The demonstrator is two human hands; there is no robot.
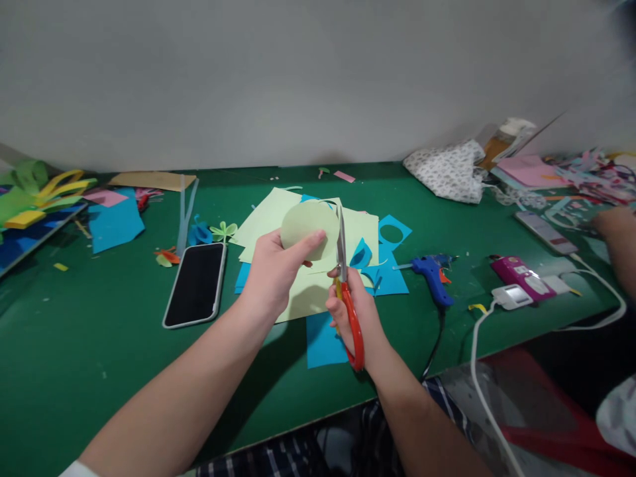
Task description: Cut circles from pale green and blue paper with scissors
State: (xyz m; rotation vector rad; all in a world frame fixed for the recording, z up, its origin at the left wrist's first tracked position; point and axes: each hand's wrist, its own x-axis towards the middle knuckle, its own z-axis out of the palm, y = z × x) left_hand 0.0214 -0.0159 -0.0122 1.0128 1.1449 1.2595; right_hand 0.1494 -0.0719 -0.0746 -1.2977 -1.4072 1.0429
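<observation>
My left hand is closed on a pale green paper disc, held up above the table. My right hand grips red-handled scissors; their blades point up along the disc's right edge. Under both hands lie pale green paper sheets and blue paper pieces with cut-outs, spread on the green table.
A black phone lies left of the papers. A blue glue gun with a cable lies to the right, then a magenta device and a white charger. Coloured paper crafts crowd the far left. Another person's arm is at the right edge.
</observation>
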